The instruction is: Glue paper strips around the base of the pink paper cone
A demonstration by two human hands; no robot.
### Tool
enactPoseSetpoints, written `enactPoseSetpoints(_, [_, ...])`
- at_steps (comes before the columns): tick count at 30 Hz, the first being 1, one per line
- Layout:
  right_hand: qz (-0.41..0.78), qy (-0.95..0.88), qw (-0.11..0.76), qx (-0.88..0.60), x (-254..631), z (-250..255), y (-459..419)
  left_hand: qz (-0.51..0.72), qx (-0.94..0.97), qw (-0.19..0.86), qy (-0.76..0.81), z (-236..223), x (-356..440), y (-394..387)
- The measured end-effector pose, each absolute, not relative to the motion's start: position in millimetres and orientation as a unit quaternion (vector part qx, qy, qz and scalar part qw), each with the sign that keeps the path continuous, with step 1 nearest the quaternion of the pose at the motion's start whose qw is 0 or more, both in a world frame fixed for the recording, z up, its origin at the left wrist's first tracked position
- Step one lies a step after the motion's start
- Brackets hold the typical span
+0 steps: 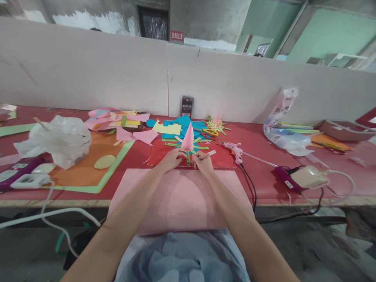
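Note:
A pink paper cone (pixel 188 138) stands upright on a base of blue and green strips that spread out like rays. My left hand (pixel 173 158) is at the left of this base, its fingers curved and apart, with nothing visible in them. On the right side, my right hand (pixel 205 162) is closed around a slim, pale, pen-like stick (pixel 210 153), close to the front strips. Beneath the cone piece lies a red sheet (pixel 223 156), and a pink sheet (pixel 182 196) is nearer my body.
A glue gun (pixel 236 152) with a black cord lies right of the cone piece. Behind are scissors (pixel 210 133), blue sheets (pixel 176 127) and a second cone piece (pixel 217 119). A crumpled plastic bag (pixel 61 139) and purple power strips (pixel 288 180) flank the workspace.

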State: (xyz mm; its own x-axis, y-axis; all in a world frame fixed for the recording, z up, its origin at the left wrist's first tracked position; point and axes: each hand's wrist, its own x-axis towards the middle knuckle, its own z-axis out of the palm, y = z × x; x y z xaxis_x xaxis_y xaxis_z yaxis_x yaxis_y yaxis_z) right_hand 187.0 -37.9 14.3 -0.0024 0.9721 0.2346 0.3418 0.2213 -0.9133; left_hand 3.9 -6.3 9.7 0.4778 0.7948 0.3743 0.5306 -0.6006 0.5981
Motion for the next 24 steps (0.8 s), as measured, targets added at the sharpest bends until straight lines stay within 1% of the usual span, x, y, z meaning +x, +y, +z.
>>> enactPoseSetpoints(6, [0.330,-0.565,0.543,-0.526,190,12,-33,0.323,0.834,0.207,0.396,8,3,-6])
enactPoseSetpoints(10, [0.266,-0.526,0.597,-0.544,192,20,-37,0.325,0.832,0.211,0.398,12,4,-9])
enactPoseSetpoints(14, [0.195,-0.506,0.655,-0.526,193,23,-38,0.348,0.821,0.198,0.407,16,6,-11])
enactPoseSetpoints(18, [0.172,-0.505,0.670,-0.516,196,16,-32,0.382,0.805,0.176,0.417,17,7,-8])
enactPoseSetpoints(21, [0.133,-0.507,0.699,-0.487,200,7,-25,0.402,0.798,0.168,0.416,17,7,-7])
enactPoseSetpoints(24, [0.124,-0.529,0.695,-0.471,202,2,-22,0.410,0.795,0.160,0.417,17,6,-7])
